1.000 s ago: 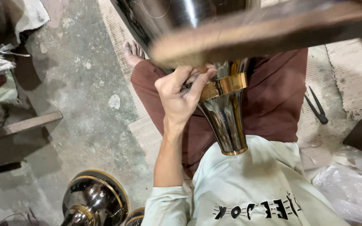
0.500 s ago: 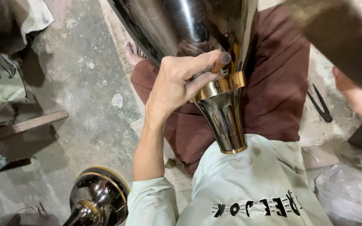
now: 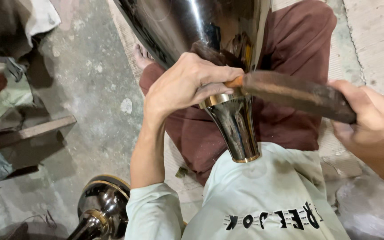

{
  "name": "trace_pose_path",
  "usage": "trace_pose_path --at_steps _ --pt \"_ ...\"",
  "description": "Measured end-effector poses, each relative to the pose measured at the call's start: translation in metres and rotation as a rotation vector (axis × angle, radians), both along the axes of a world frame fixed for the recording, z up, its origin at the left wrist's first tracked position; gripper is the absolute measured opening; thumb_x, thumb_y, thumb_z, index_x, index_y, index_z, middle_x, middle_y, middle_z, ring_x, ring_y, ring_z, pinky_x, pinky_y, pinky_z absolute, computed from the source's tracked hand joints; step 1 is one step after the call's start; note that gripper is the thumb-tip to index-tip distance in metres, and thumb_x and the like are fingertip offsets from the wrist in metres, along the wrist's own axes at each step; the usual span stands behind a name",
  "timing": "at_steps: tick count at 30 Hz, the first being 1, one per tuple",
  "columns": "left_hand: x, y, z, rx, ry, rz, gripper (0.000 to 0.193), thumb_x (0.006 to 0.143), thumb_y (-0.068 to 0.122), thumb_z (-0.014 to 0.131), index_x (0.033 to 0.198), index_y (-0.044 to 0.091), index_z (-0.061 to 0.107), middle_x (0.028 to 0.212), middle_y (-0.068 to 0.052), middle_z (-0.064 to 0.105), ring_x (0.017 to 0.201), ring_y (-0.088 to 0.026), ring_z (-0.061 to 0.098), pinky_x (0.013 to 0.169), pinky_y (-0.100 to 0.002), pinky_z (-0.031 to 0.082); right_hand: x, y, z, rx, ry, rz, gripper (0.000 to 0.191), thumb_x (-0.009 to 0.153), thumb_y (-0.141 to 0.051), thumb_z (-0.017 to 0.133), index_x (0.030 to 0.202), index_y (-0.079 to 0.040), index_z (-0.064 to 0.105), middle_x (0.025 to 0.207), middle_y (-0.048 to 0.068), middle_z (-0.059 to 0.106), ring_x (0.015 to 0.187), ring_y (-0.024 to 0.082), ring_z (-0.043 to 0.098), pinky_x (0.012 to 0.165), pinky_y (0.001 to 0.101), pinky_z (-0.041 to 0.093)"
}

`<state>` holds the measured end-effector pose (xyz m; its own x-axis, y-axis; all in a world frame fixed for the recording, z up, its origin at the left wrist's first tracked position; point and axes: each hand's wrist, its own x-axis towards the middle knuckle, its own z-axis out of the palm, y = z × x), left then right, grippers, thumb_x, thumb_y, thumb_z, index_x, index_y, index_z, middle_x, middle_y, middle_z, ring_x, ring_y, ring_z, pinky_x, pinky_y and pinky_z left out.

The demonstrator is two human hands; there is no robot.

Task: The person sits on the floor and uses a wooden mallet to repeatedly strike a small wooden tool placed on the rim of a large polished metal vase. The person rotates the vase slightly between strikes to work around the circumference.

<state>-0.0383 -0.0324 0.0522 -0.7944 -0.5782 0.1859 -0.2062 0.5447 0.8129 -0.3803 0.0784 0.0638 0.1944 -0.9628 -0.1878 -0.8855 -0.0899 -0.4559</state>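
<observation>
Polished dark metal vessel [image 3: 234, 129], flared with a brass band, lay across the lap. Left hand [image 3: 187, 84] curled tight at its neck (thumb pressing the band); right hand [image 3: 372, 124] gripped a rough brown wooden mallet [image 3: 294, 94].

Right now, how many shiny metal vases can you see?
2. One vase lies in the person's lap, gripped by the left hand; the other sits on the floor at bottom left. More may be hidden.
</observation>
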Motion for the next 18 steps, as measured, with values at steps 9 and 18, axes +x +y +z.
trace_pose_path --at_steps 9,18 --pt "-0.015 -0.007 -0.006 -0.045 0.097 0.132 0.039 0.103 0.012 0.08 0.135 0.008 0.058 0.109 -0.013 0.074 0.097 -0.028 0.079 0.082 -0.032 0.063 0.004 -0.02 -0.008 -0.138 0.105 0.05 0.057 0.076 -0.005 0.083 0.131 -0.005 0.066 0.089 0.019 0.072 0.074 0.036 0.072 0.066 0.0422 0.055" --pt "-0.021 -0.011 -0.004 -0.032 0.058 0.086 0.041 0.103 0.011 0.079 0.136 0.005 0.056 0.12 -0.014 0.074 0.106 -0.034 0.075 0.089 -0.037 0.062 -0.028 -0.002 -0.045 -0.239 -0.38 -0.083 0.037 0.098 -0.006 0.077 0.129 0.001 0.058 0.098 0.02 0.068 0.084 0.026 0.068 0.08 0.0365 0.055"
